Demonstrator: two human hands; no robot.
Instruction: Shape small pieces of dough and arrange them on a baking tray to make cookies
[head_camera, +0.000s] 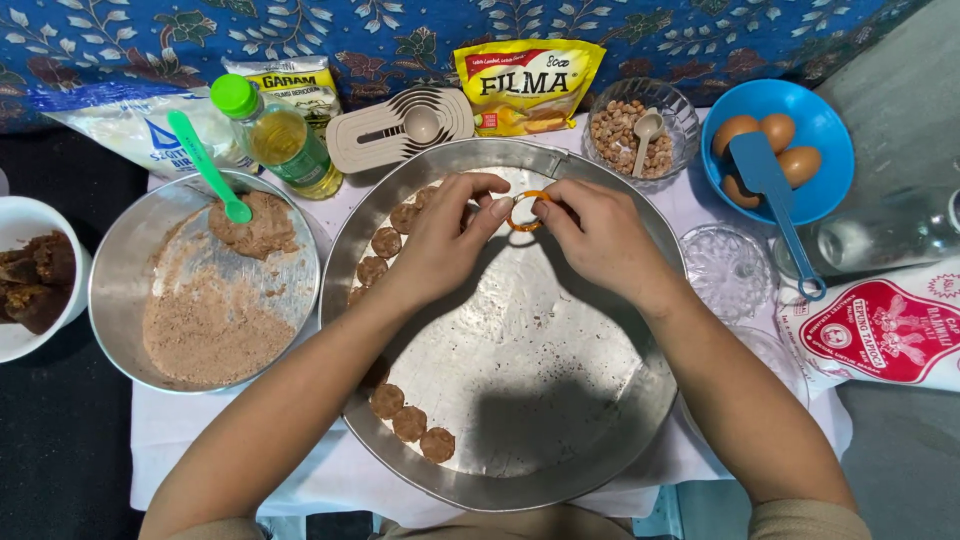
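The small orange ring (526, 211) sits between both hands over the far part of the big round metal tray (560, 400). The left hand (440, 235) pinches its left edge, the right hand (600, 235) its right edge. Its opening faces up toward the camera; being round, it shows no long axis.

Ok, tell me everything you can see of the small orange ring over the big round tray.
The orange ring is a small, thin hoop, glossy like plastic, open through the middle. It is pinched between the fingers of the left hand and the right hand, one on each side, near the far rim of the large metal tray. Whether it touches the tray's surface cannot be told.
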